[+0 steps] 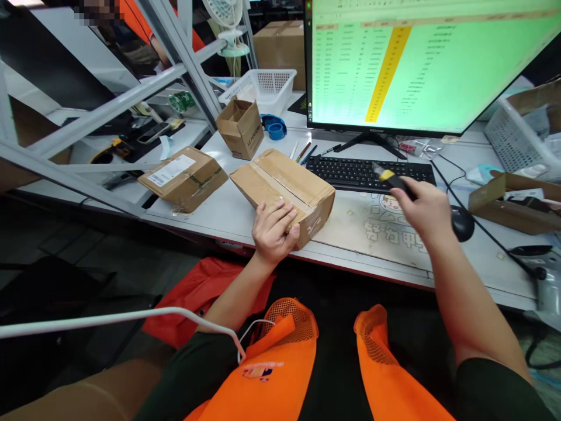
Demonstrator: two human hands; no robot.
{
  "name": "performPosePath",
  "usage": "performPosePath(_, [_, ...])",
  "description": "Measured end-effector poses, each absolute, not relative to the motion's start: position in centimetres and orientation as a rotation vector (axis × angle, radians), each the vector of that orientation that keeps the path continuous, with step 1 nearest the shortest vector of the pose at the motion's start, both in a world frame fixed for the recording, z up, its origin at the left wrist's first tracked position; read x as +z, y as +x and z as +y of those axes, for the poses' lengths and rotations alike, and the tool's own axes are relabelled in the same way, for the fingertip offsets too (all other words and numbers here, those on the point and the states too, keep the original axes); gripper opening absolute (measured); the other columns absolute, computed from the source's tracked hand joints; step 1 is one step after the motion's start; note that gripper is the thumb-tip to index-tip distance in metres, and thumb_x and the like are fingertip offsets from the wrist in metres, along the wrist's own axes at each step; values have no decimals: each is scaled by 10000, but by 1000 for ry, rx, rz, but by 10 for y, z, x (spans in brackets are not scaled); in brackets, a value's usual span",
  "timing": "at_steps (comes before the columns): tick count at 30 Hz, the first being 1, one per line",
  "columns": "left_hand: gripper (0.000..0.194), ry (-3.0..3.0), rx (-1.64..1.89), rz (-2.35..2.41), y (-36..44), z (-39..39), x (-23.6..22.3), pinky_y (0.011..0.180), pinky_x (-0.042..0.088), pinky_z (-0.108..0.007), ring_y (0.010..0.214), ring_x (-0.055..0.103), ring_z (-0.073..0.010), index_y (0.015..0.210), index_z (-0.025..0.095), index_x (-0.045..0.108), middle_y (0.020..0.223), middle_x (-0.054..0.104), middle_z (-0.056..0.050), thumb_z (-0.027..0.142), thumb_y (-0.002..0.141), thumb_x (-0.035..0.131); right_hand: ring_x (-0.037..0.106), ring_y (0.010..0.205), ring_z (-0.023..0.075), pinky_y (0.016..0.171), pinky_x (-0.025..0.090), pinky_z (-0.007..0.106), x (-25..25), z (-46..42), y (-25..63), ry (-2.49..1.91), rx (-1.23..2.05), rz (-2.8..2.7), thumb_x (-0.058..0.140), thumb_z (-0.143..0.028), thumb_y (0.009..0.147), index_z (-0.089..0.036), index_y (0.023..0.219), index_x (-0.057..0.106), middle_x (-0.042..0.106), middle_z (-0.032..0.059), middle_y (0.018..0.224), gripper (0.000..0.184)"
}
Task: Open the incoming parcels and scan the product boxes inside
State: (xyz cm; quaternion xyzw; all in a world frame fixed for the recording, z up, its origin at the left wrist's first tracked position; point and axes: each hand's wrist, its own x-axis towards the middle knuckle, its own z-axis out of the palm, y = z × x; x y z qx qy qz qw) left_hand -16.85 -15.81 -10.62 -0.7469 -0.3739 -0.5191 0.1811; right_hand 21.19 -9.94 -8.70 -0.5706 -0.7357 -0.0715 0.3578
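A taped brown cardboard box (pixel 302 175) lies on the desk in front of me. My left hand (pixel 274 231) grips its near edge, with the fingers bent over the top beside the clear tape seam and the thumb by the corner. Closed in my right hand (pixel 421 204) is a black and yellow utility knife (pixel 388 175), its tip pointing left above the keyboard. The blade is blurred, and the knife is apart from the box. To the left sits another taped box (pixel 186 178) with a white label. Behind stands a small open carton (pixel 241 128).
A monitor (pixel 381 70) stands behind a black keyboard (pixel 368 172), with a mouse (pixel 462 223) at right. A tape dispenser (pixel 275 127), pens and a white basket (pixel 267 88) are at the back. A metal frame (pixel 175 76) borders the left side; another person is beyond it.
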Motion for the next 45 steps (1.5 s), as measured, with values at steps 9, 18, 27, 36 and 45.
performPosePath(9, [1033, -2314, -1583, -1706, -287, -79, -97, 912, 609, -386, 1081, 702, -274, 1352, 116, 636, 1320, 668, -212, 987, 819, 480, 751, 981, 331, 878, 608, 442, -62, -186, 219, -1523, 92, -1870, 606, -589, 1006, -222, 1318, 753, 789, 111, 1105, 504])
performPosePath(18, [538, -2335, -1157, -1413, -185, -228, -85, 628, 513, -285, 699, 670, -190, 1313, 192, 710, 830, 676, -41, 625, 996, 658, 747, 1051, 308, 835, 612, 406, 14, -221, 113, -1242, 32, -2491, 527, -449, 1095, -276, 1515, 603, 731, 102, 1319, 460])
performPosePath(27, [523, -2391, -1243, -1301, -185, -219, -89, 633, 537, -304, 720, 706, -207, 1305, 168, 718, 858, 724, -67, 588, 995, 686, 721, 769, 254, 653, 506, 338, 16, -206, 54, -1336, -170, -2641, 570, -424, 1072, -243, 1392, 701, 782, 99, 1018, 390])
performPosePath(36, [522, -2434, -1226, -1226, -194, -220, -90, 591, 466, -311, 667, 665, -198, 1300, 143, 724, 786, 705, -53, 581, 1042, 607, 693, 720, 289, 562, 395, 346, 16, -228, 151, -1805, -443, -2428, 541, -577, 1040, -284, 1415, 715, 779, 115, 956, 507])
performPosePath(45, [484, -2803, -306, -1314, -186, -146, 12, 933, 506, -367, 1145, 663, -305, 1360, 215, 726, 1290, 694, -142, 535, 1023, 591, 696, 1103, 406, 916, 536, 488, -67, -204, 286, -2649, -68, -1698, 508, -542, 1018, -156, 1490, 652, 730, 237, 1256, 627])
